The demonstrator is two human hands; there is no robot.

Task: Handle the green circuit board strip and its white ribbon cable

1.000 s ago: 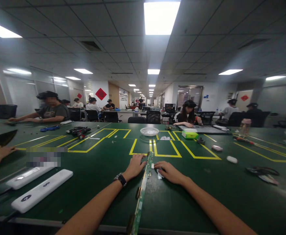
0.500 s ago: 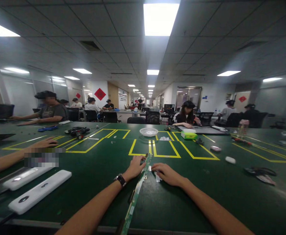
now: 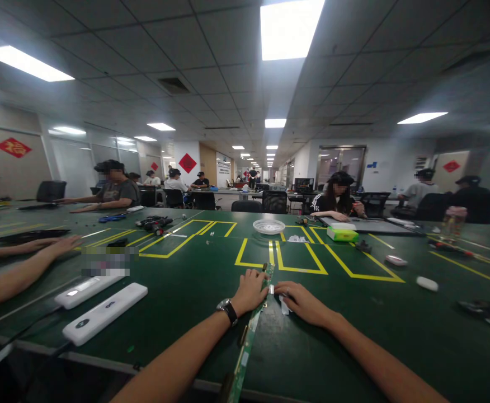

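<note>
A long, narrow green circuit board runs from the table's near edge up between my hands. My left hand lies at its far end, thumb and fingers closed on the board. On the other side, my right hand rests on the table with bent fingers; its fingertips are near a small silvery piece at the board's edge, and whether they pinch it is too small to tell. A crumpled white scrap lies beneath the right fingers.
Beyond the hands stands a white round basket. Two white power strips lie at left, near another person's hands. A green-yellow packet and a white mouse are at right. Yellow tape marks the green table.
The view has turned slightly left, so the scene sits further right. My left fingers now lie further over the board's far end. My right hand looks nearly the same.
</note>
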